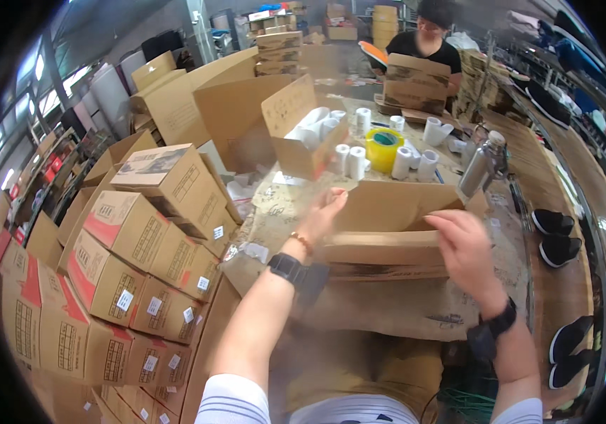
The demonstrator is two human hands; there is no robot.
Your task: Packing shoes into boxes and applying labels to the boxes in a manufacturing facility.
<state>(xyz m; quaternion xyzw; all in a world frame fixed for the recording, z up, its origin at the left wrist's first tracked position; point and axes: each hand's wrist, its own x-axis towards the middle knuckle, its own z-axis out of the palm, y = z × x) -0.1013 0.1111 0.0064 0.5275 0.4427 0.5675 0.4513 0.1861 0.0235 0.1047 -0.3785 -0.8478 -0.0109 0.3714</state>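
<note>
An open cardboard box (387, 249) lies in front of me on the paper-covered table, its back flap (398, 201) standing up. At the box's left end is my left hand (322, 213), fingers closed about the cardboard edge and somewhat blurred. My right hand (464, 247) is bent over the right end, thumb and fingers drawn together at the cardboard; the palm hides part of that end. I wear a dark band on each wrist and a beaded bracelet on the left. What is inside the box does not show.
Beyond the box stand yellow tape rolls (384, 150), several white paper rolls (358, 162), an open carton (303, 134) of white rolls and a metal bottle (484, 162). Stacked cartons (133, 233) fill the left. Black shoes (561, 251) sit on right-hand shelving. A person (426, 42) works opposite.
</note>
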